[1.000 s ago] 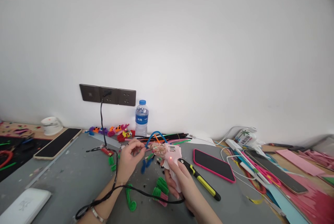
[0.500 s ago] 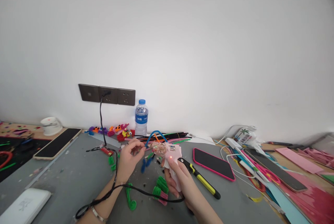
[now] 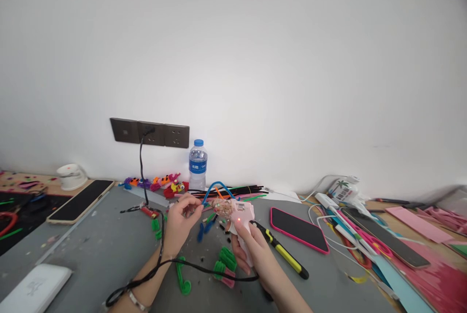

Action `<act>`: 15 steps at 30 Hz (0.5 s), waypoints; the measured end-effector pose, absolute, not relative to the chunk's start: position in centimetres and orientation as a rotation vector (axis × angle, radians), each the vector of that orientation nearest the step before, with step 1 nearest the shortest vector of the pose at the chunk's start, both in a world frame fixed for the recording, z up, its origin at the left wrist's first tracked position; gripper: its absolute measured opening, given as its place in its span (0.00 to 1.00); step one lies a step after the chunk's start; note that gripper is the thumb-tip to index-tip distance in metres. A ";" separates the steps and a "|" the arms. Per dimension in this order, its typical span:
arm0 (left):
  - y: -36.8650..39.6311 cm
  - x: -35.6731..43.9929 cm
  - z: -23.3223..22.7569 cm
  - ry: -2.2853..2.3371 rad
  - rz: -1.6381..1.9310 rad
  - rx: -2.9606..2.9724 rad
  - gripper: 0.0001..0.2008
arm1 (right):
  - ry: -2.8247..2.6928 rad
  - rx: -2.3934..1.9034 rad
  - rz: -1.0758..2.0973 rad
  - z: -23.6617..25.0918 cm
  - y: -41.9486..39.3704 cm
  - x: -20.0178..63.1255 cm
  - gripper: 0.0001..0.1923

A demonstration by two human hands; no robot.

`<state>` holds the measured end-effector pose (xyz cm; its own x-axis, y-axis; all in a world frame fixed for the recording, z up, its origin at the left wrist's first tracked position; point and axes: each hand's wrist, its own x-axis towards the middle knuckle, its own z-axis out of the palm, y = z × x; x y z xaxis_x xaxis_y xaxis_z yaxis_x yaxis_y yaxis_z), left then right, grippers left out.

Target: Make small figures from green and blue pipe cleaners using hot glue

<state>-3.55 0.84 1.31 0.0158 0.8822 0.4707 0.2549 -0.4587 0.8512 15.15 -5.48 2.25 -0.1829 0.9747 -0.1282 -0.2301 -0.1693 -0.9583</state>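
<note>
Pink glue gun (image 3: 239, 215) gripped in right hand (image 3: 255, 254); left hand (image 3: 180, 223) pinches one blue pipe cleaner (image 3: 215, 189).

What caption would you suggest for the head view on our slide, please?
Right hand holds a pink glue gun to a blue pipe cleaner pinched by the left hand.

Landmark: clear plastic water bottle (image 3: 198, 165), at wall. Dark wall socket strip (image 3: 150, 133) behind-left; pink-cased phone (image 3: 299, 230) right-front; pink glue gun (image 3: 239, 221) before it.

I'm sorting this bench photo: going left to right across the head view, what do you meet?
White box → black phone → left hand → pink glue gun → pink-cased phone → pink paper strip.
</note>
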 end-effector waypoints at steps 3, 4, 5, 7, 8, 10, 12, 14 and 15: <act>0.9 -3.6 1.4 1.167 1.479 1.726 0.07 | -1.068 -1.020 1.533 2.4 -5.6 15.1 0.27; 0.9 -3.6 1.4 1.170 1.483 1.714 0.07 | -1.063 -1.001 1.532 2.5 -5.7 15.1 0.27; 0.9 -3.5 1.4 1.174 1.489 1.701 0.07 | -1.057 -0.978 1.530 2.6 -5.8 15.1 0.27; 1.1 -3.5 1.3 1.176 1.509 1.674 0.07 | -1.047 -0.930 1.515 2.8 -6.0 15.1 0.26; 1.1 -3.5 1.2 1.176 1.520 1.663 0.07 | -1.046 -0.907 1.506 2.9 -6.1 15.1 0.27; 1.2 -3.6 1.1 1.176 1.536 1.651 0.07 | -1.061 -0.849 1.498 2.9 -6.3 15.0 0.27; 1.4 -3.6 0.8 1.183 1.539 1.659 0.08 | -1.085 -0.780 1.496 2.9 -6.6 14.7 0.27; 1.7 -3.6 0.5 1.183 1.546 1.676 0.07 | -1.107 -0.725 1.499 3.0 -7.0 14.1 0.27; 1.9 -3.5 0.3 1.178 1.557 1.678 0.07 | -1.124 -0.710 1.508 3.2 -7.3 13.6 0.26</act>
